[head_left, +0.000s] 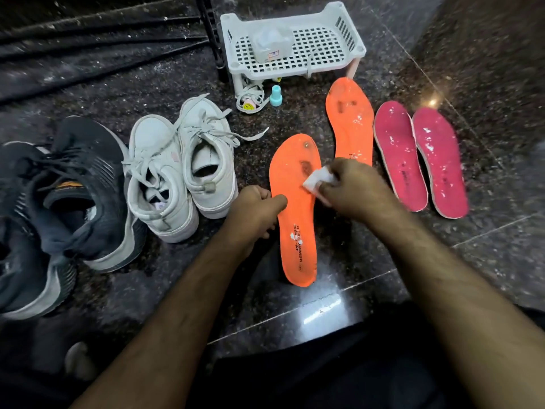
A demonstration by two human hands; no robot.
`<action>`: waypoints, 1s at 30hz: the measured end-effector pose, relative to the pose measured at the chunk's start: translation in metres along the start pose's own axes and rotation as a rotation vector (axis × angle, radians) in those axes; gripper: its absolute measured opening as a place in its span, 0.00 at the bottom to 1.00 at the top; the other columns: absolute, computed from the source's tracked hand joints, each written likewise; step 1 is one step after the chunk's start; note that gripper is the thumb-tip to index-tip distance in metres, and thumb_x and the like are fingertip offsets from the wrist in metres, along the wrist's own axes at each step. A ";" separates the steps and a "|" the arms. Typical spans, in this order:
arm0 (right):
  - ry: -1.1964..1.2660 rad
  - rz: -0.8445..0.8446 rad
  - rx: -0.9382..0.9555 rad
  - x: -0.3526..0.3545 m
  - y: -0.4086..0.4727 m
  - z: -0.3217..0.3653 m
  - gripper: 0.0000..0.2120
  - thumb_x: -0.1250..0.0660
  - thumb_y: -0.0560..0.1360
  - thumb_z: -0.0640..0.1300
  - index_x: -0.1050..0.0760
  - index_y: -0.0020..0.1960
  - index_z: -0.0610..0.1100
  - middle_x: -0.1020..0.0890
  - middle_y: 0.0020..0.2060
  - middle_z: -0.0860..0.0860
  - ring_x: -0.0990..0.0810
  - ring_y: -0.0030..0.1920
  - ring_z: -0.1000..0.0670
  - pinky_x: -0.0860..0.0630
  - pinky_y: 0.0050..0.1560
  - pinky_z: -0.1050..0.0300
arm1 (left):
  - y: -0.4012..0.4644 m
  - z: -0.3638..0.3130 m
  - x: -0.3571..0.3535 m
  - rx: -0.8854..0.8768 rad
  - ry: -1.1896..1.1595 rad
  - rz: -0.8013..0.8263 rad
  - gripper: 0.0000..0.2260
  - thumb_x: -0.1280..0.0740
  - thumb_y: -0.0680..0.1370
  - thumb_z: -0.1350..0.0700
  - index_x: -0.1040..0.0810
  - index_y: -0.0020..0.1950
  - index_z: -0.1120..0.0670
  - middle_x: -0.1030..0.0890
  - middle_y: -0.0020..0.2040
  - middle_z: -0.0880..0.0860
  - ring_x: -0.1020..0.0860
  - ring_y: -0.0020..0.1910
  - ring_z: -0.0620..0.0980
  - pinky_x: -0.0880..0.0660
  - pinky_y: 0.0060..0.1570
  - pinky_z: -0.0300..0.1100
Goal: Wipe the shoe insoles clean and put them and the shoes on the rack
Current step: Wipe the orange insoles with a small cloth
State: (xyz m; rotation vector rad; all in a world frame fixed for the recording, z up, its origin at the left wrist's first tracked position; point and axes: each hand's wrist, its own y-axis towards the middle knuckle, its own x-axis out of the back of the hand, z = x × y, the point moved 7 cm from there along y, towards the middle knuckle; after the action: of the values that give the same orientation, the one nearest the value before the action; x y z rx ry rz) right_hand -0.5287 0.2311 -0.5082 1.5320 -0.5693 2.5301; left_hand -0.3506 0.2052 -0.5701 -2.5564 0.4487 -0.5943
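R hand (351, 190) pinches wipe (317, 180); L hand (253, 208) pins insole (298, 219).

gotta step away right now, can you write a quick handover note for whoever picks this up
Left hand pinches the near orange insole by its edge; right hand holds a white wipe on it.
Far orange insole and two pink insoles lie on the floor, speckled white.
White shoes and dark shoes are also on the floor.
Done: nothing racked.
Left: finish wiping, load the white rack.
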 end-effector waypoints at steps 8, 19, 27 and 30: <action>-0.165 0.224 0.195 -0.040 -0.006 0.028 0.13 0.33 0.76 0.45 0.25 0.59 0.44 0.20 0.56 0.43 0.23 0.59 0.41 0.30 0.49 0.56 | -0.002 -0.003 0.000 0.005 -0.290 -0.050 0.09 0.31 0.78 0.51 0.27 0.46 0.54 0.18 0.36 0.55 0.20 0.28 0.51 0.26 0.23 0.41; 0.398 0.080 -0.015 0.017 -0.001 -0.016 0.14 0.25 0.74 0.43 0.21 0.57 0.43 0.15 0.49 0.46 0.16 0.50 0.41 0.20 0.54 0.46 | -0.008 -0.011 -0.013 -0.035 -0.455 0.021 0.05 0.33 0.76 0.62 0.20 0.49 0.55 0.15 0.45 0.59 0.18 0.40 0.55 0.19 0.45 0.55; 0.163 0.212 0.044 -0.019 -0.021 0.007 0.15 0.29 0.74 0.50 0.22 0.59 0.48 0.17 0.50 0.50 0.19 0.52 0.46 0.23 0.54 0.52 | -0.019 -0.003 -0.030 0.240 -0.864 0.234 0.18 0.41 0.75 0.54 0.18 0.56 0.63 0.18 0.48 0.63 0.20 0.41 0.60 0.24 0.54 0.56; 0.108 0.143 0.060 -0.007 -0.029 0.015 0.14 0.30 0.76 0.50 0.24 0.60 0.50 0.19 0.49 0.51 0.21 0.51 0.47 0.32 0.46 0.58 | -0.023 -0.006 -0.032 0.253 -0.987 0.338 0.20 0.42 0.77 0.53 0.19 0.59 0.62 0.18 0.51 0.63 0.19 0.43 0.61 0.24 0.55 0.56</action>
State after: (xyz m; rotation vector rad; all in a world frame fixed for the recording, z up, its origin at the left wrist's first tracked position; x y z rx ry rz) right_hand -0.5042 0.2526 -0.5014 1.4098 -0.6146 2.7401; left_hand -0.3761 0.2348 -0.5636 -2.1187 0.3824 0.6752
